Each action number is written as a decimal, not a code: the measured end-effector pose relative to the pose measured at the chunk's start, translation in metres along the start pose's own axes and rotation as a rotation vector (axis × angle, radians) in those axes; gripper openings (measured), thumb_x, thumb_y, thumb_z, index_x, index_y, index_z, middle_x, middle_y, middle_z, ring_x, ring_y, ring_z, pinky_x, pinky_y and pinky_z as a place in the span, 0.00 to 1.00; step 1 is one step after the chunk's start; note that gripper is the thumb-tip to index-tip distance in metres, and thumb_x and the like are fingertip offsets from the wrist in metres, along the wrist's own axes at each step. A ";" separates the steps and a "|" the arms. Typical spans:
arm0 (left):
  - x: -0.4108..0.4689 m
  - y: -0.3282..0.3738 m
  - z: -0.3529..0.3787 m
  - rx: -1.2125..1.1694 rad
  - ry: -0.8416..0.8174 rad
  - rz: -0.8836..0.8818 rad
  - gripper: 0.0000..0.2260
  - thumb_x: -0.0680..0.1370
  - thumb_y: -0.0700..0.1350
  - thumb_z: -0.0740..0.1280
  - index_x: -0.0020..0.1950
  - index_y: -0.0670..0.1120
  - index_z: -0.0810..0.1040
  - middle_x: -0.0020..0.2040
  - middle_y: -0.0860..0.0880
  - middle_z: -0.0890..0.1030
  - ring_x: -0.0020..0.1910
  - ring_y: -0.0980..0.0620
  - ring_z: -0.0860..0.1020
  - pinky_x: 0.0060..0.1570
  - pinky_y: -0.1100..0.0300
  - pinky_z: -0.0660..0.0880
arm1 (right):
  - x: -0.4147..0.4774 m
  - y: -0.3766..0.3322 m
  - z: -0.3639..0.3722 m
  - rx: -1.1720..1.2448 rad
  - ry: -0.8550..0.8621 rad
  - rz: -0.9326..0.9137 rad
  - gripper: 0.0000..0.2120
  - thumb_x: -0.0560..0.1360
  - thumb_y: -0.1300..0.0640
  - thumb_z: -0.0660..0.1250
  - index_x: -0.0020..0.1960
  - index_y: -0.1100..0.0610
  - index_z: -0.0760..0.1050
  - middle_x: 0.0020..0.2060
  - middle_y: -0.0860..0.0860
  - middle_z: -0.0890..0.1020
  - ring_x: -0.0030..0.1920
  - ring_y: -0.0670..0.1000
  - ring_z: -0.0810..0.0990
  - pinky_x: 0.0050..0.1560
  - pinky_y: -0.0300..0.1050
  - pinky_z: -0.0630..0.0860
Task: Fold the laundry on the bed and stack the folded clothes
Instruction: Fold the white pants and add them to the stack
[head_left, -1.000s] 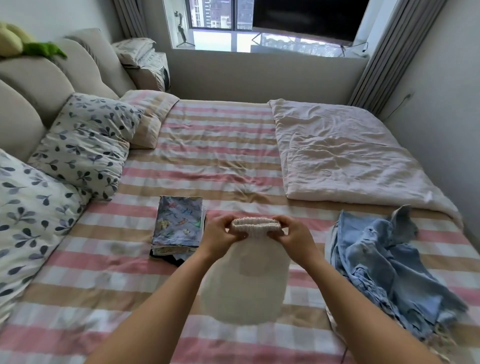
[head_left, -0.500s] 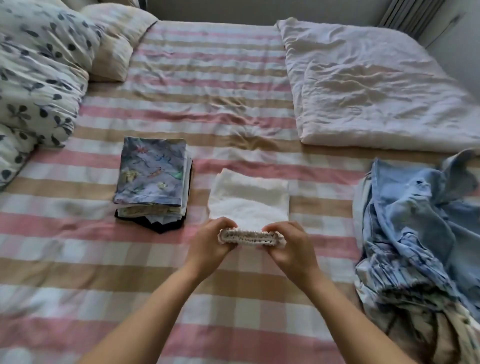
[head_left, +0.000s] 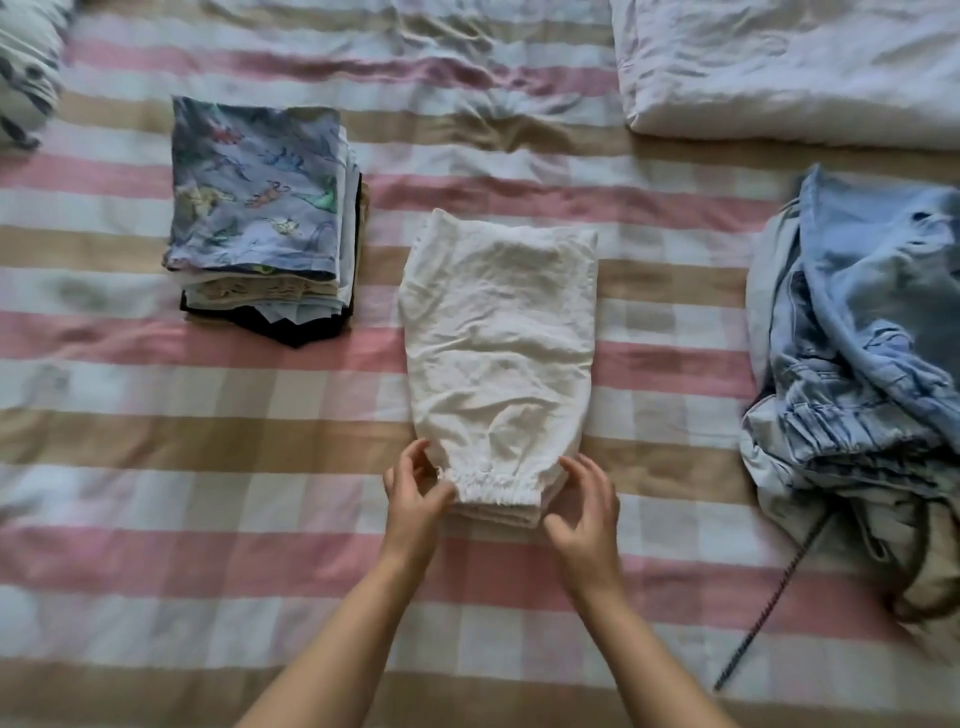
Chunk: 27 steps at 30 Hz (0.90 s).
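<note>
item 1, white garment (head_left: 498, 332): i log it lying flat on the bed (head_left: 156, 441), mid-width, folded into a long narrow shape. its gathered elastic band points to the near edge and its wider end to the far edge.

item 2, left hand (head_left: 415, 493): at the left end of the elastic band. fingers are loosely curved and apart, clamped on nothing, and the thumb tip touches the band.

item 3, right hand (head_left: 584, 506): at the right end of the same band. fingers are relaxed and spread, cupped just beside the fabric, gripping nothing. the two hands sit apart, with the band between them.

item 4, stack of folded clothes (head_left: 260, 208): left of the white garment and apart from it, toward the far edge. i count a dinosaur-print piece on top, pale layers under it and a black one at the bottom.

item 5, heap of blue denim clothes (head_left: 857, 338): unfolded, toward the bed's right edge, well apart from the white garment.

item 6, dark cord (head_left: 769, 608): trails from the heap toward the near edge.

item 7, pale quilt (head_left: 779, 67): folded, far right corner.

item 8, leaf-print pillow (head_left: 26, 67): far left corner.
</note>
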<state>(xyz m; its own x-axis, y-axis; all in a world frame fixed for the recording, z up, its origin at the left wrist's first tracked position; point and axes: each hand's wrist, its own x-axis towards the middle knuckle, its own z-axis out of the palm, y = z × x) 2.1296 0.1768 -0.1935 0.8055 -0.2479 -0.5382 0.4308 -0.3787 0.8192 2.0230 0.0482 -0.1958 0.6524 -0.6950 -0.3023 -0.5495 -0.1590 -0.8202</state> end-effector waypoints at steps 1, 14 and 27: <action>0.005 0.002 0.004 -0.123 0.071 -0.085 0.19 0.71 0.39 0.69 0.60 0.44 0.69 0.60 0.44 0.72 0.59 0.48 0.73 0.56 0.57 0.73 | 0.001 -0.004 0.005 0.120 0.084 0.149 0.24 0.67 0.59 0.67 0.62 0.60 0.71 0.59 0.52 0.70 0.62 0.51 0.69 0.64 0.42 0.64; -0.083 -0.049 0.012 -0.181 0.227 -0.236 0.20 0.67 0.32 0.74 0.55 0.43 0.73 0.52 0.44 0.80 0.51 0.50 0.78 0.52 0.57 0.76 | -0.076 0.016 0.007 0.321 0.069 0.611 0.17 0.72 0.65 0.68 0.58 0.58 0.69 0.52 0.57 0.80 0.50 0.55 0.79 0.55 0.53 0.76; -0.080 -0.047 -0.025 0.557 0.014 0.730 0.14 0.77 0.40 0.60 0.59 0.36 0.76 0.58 0.40 0.78 0.60 0.45 0.74 0.59 0.51 0.73 | -0.082 0.032 -0.033 -0.197 0.103 -0.143 0.16 0.77 0.58 0.59 0.63 0.60 0.73 0.60 0.48 0.74 0.63 0.52 0.71 0.64 0.51 0.69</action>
<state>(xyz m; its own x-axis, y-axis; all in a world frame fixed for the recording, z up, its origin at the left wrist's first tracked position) 2.0552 0.2370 -0.1838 0.8071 -0.5849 0.0810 -0.4426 -0.5083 0.7388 1.9347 0.0766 -0.1811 0.6798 -0.7217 -0.1305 -0.5529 -0.3874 -0.7377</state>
